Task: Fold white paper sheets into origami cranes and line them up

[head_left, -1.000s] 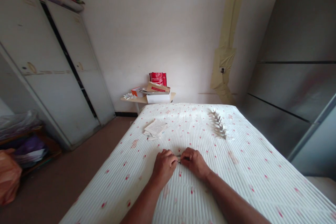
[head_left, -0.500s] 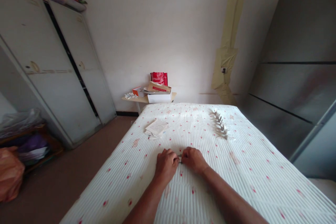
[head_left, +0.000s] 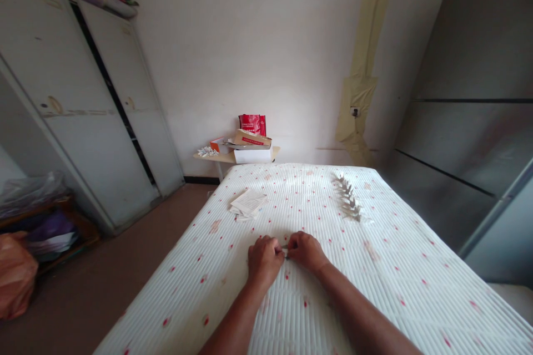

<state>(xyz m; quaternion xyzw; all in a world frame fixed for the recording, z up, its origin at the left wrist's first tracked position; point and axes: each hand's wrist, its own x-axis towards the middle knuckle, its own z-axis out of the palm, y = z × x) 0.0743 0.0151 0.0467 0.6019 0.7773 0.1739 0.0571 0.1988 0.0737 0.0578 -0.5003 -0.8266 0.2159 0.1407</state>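
Note:
My left hand (head_left: 265, 257) and my right hand (head_left: 306, 250) meet low over the middle of the bed, fingers bent and pinching. Between their fingertips is a small piece of folded paper (head_left: 285, 252), mostly covered by the fingers. Beyond my left hand lies a loose stack of printed paper sheets (head_left: 249, 203). To the right and farther off, several folded paper cranes (head_left: 348, 197) stand in a row, their pointed wings sticking out.
A white ribbed bedspread (head_left: 333, 288) with red spots covers the bed. Behind its far end, a small table (head_left: 227, 157) carries boxes, a red bag (head_left: 252, 123) and a white pile. Grey cabinets (head_left: 83, 105) stand at the left, and a dark wardrobe (head_left: 466, 138) at the right.
Very little differs. My right hand has shifted slightly, and both hands keep their pinch on the folded paper. The sheets and cranes stay where they were.

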